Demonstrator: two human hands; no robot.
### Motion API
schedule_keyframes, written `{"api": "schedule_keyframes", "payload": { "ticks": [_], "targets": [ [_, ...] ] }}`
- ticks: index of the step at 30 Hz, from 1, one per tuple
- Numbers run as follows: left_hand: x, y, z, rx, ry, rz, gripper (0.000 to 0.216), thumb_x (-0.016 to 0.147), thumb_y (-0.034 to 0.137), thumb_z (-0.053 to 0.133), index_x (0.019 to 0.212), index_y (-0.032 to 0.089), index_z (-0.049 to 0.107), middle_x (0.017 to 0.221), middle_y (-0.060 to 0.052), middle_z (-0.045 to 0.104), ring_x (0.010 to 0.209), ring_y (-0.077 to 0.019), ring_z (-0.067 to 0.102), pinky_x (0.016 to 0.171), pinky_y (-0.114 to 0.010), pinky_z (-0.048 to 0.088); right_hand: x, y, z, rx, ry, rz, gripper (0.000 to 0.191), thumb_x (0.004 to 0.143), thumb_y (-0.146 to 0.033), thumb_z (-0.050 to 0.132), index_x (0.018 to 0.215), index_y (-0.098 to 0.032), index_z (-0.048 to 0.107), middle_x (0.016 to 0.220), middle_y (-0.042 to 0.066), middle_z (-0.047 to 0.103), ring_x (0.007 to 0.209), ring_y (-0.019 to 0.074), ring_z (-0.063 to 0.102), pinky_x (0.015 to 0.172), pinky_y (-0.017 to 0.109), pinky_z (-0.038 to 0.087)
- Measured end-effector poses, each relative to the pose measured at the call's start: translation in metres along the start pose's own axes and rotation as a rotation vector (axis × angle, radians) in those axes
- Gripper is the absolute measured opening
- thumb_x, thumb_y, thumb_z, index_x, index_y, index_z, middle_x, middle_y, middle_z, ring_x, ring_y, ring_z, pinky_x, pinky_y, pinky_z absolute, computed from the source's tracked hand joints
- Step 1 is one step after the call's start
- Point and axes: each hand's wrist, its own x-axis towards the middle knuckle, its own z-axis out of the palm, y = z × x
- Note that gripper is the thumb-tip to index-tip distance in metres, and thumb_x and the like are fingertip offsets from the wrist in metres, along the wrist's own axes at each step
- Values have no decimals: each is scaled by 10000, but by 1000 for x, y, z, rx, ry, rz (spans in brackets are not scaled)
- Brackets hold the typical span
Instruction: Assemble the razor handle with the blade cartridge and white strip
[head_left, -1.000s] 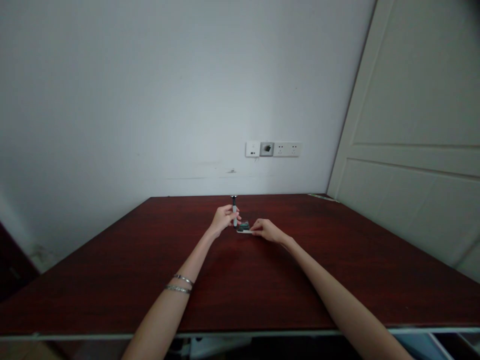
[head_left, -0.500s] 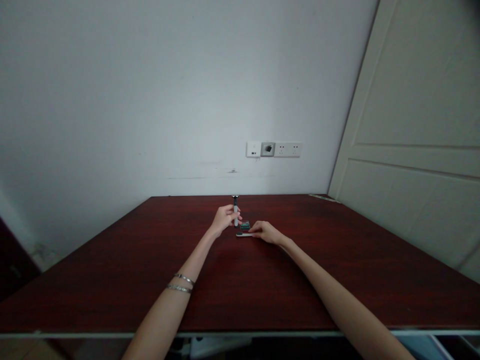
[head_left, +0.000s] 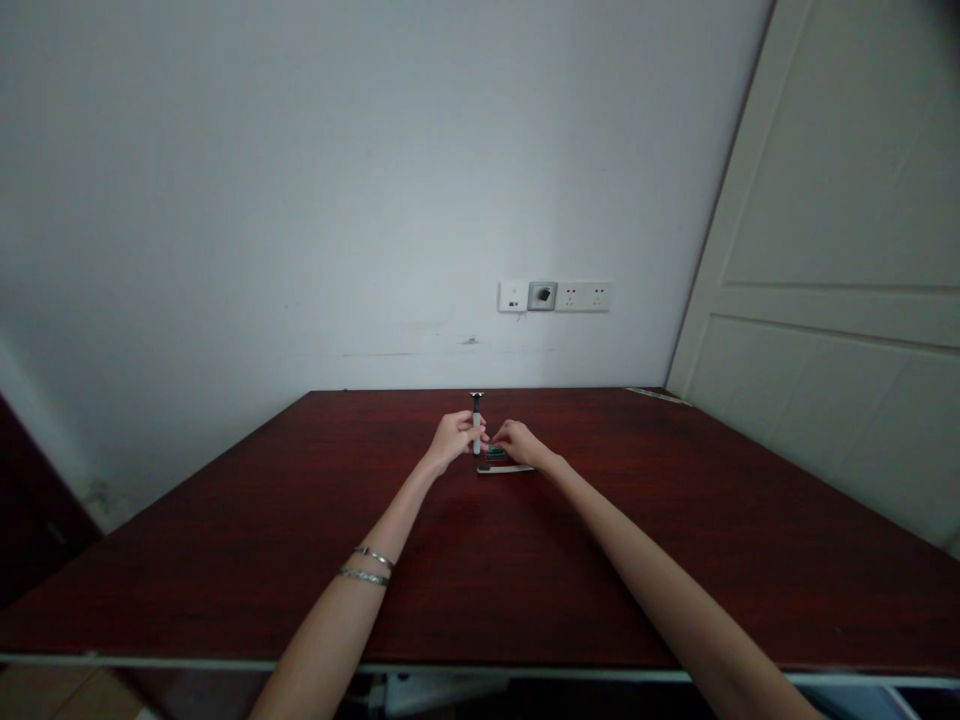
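Observation:
My left hand [head_left: 453, 438] is closed round a slim white razor handle [head_left: 476, 424], held upright above the dark red table [head_left: 480, 560], its small head at the top. My right hand [head_left: 515, 438] is raised off the table beside the handle, fingers curled close to it; whether it grips anything is too small to see. Just below the hands a small green and dark cartridge tray [head_left: 495, 453] rests on the table, with a thin white flat piece [head_left: 504, 469] lying in front of it.
A white wall stands behind the table, with a row of sockets [head_left: 555, 296] above the far edge. A cream door [head_left: 840, 280] fills the right side. The table's pale front edge [head_left: 480, 668] runs along the bottom of the view.
My right hand has lifted from the flat white piece on the table and moved left and up next to the razor handle. My left hand has stayed upright with the handle.

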Motion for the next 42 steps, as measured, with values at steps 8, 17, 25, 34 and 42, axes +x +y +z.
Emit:
{"api": "schedule_keyframes", "payload": {
  "ticks": [8, 17, 25, 34, 42],
  "targets": [
    [0, -1, 0, 4, -5, 7, 138, 742, 207, 571, 855, 130, 559, 693, -67, 659, 560, -141, 638, 467, -187, 437, 4, 4, 9, 13, -52, 24, 184, 736, -173, 554, 747, -151, 737, 753, 65, 693, 703, 151, 588, 680, 214, 393],
    [2, -5, -1, 18, -14, 8, 147, 753, 195, 558, 883, 126, 557, 709, -73, 661, 561, -137, 640, 443, -162, 420, 2, -1, 5, 51, -55, 47, 180, 738, -191, 564, 728, -136, 735, 727, 72, 699, 644, 145, 590, 619, 205, 384],
    [3, -5, 0, 8, 9, -20, 130, 750, 184, 559, 867, 127, 557, 679, -54, 653, 536, -128, 629, 463, -180, 439, 5, 2, 7, 61, -73, 99, 149, 705, -166, 585, 741, -136, 726, 734, 74, 700, 685, 151, 605, 623, 203, 393],
    [1, -4, -1, -29, -3, -21, 153, 743, 199, 587, 872, 120, 567, 679, -62, 659, 546, -124, 630, 485, -183, 445, 4, 4, 6, 115, -82, 131, 122, 684, -197, 624, 739, -151, 723, 713, 48, 700, 652, 144, 608, 598, 198, 411],
    [2, -3, -2, -9, 11, -17, 140, 742, 172, 571, 871, 117, 576, 704, -74, 666, 548, -131, 633, 461, -174, 419, 1, -2, -10, 298, -11, 135, 121, 676, -202, 611, 710, -148, 714, 668, 30, 686, 626, 134, 599, 592, 206, 424]
  ]
}}
